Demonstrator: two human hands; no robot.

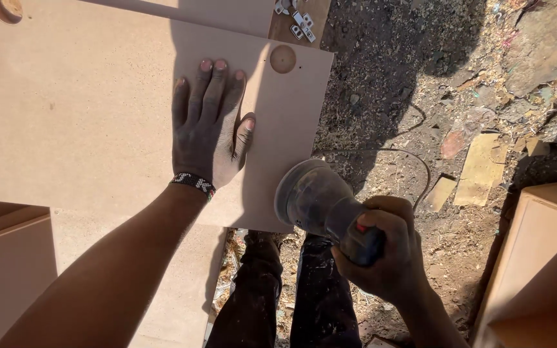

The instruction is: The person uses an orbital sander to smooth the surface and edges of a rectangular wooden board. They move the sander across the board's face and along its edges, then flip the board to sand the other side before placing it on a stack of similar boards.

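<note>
A pale brown fibreboard panel lies flat before me, with a round recess near its far right corner. My left hand rests flat on the panel, fingers together, a beaded band on the wrist. My right hand grips the dark handle of a dusty round-headed electric sander. The sander's head sits at the panel's near right corner, tilted against the edge. Its thin cable loops over the ground to the right.
More boards lie under and beside the panel, one at lower left and one at lower right. Metal hinges lie at the top. The ground is covered in sawdust, wood scraps and stones. My dark trouser legs show below.
</note>
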